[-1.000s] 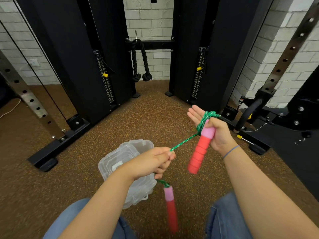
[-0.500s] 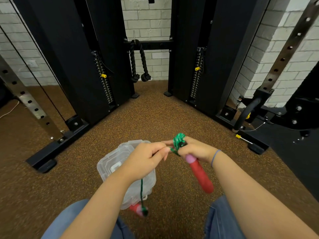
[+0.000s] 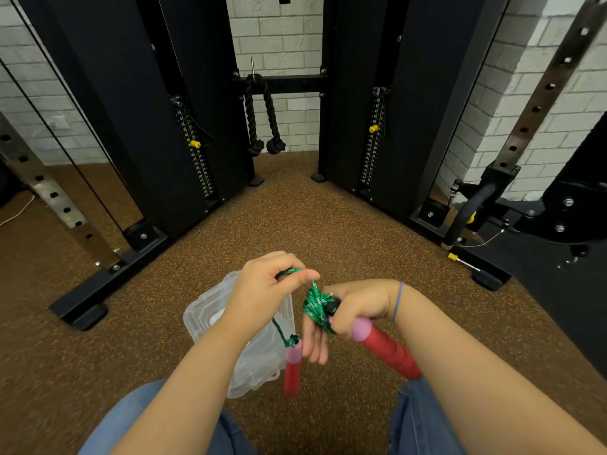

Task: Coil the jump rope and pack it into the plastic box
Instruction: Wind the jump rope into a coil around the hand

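Observation:
The green jump rope [image 3: 316, 303] is wound in a bundle around the fingers of my right hand [image 3: 358, 307]. That hand also grips one red handle [image 3: 387, 351] with a pink end, which points down to the right. My left hand [image 3: 262, 290] pinches the free strand of rope just left of the bundle. From this strand the second red handle [image 3: 292, 369] dangles. Below my left hand, the clear plastic box [image 3: 203, 318] sits on the floor with its lid on, partly hidden by my forearm.
The floor [image 3: 328, 231] is brown speckled rubber. Black cable-machine columns [image 3: 184, 110] stand ahead on both sides, with a black rope attachment [image 3: 262, 119] hanging between them. A rack base [image 3: 108, 280] lies to the left and a yellow-tipped pin [image 3: 460, 259] to the right. My knees in blue jeans [image 3: 417, 421] are below.
My right hand has dropped from raised and apart to meet my left hand over the box. The rope between the hands has shortened and the bundle has grown. The dangling handle has risen.

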